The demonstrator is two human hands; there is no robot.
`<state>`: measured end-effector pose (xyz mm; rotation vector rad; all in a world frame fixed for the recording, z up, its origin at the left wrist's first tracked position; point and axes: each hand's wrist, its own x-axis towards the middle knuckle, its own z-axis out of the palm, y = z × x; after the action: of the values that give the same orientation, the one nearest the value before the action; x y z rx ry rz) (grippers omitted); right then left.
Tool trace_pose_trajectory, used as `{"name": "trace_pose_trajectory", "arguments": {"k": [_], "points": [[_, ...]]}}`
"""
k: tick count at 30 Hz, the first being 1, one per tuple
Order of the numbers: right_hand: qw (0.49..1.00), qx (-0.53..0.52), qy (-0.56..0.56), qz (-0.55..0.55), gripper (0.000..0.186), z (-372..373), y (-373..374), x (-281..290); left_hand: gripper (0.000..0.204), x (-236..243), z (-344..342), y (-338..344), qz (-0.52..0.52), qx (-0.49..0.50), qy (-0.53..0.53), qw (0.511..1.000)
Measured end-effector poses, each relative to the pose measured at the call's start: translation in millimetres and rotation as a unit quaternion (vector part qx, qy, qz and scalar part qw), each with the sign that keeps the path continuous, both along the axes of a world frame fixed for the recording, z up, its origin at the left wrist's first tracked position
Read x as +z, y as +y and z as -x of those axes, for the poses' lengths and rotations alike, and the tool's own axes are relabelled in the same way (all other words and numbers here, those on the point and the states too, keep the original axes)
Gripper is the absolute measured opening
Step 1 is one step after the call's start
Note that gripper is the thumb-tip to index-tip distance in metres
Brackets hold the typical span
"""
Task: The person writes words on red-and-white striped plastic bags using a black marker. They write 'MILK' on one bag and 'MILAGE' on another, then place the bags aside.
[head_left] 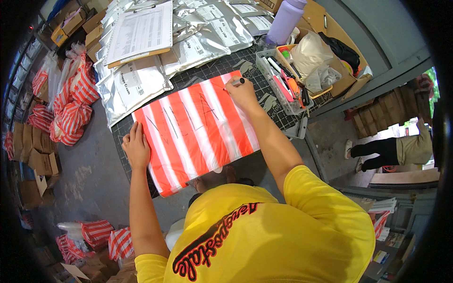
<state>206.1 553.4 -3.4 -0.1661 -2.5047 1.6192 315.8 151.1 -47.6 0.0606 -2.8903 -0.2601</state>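
Note:
A red-and-white striped plastic bag [196, 141] lies flat across the black gridded mat [123, 158] in front of me, with dark hand-drawn strokes on it. My right hand [243, 95] grips a black marker [238, 82] over the bag's upper right part. Whether the tip touches the plastic is hidden by the fingers. On the bag's left edge rests my left hand [136, 148], its fingers stretched out and holding nothing. Silver pouches [200, 49] with white labels cover the far side of the table, just beyond the bag.
A clipboard with papers [141, 33] lies on the pouches. To the right stand a clear pen basket [295, 109], a purple bottle [287, 21] and a cardboard box [351, 85]. Striped bundles [75, 104] lie on the floor at left. Another person [410, 150] is at far right.

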Motion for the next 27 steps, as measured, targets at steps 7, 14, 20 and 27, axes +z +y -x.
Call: {"name": "trace_pose_trajectory", "arguments": {"k": [7, 14, 20, 27], "points": [[0.999, 0.014, 0.032, 0.003, 0.019, 24.0, -9.8, -20.8, 0.044, -0.7, 3.5, 1.8, -0.005, -0.011, 0.007, 1.000], [0.996, 0.087, 0.003, 0.006, 0.017, 1.1, -21.3, -7.4, 0.044, -2.3, 1.9, 0.6, -0.007, -0.007, 0.010, 1.000], [0.990, 0.126, -0.060, -0.004, 0.022, -39.1, -4.8, -7.6, 0.044, -1.0, 2.0, 2.1, -0.007, -0.007, 0.009, 1.000], [0.986, 0.118, -0.103, 0.049, 0.014, -70.5, 14.2, 6.1, 0.045, -2.2, 1.5, -1.0, -0.013, -0.006, 0.000, 1.000]]}}
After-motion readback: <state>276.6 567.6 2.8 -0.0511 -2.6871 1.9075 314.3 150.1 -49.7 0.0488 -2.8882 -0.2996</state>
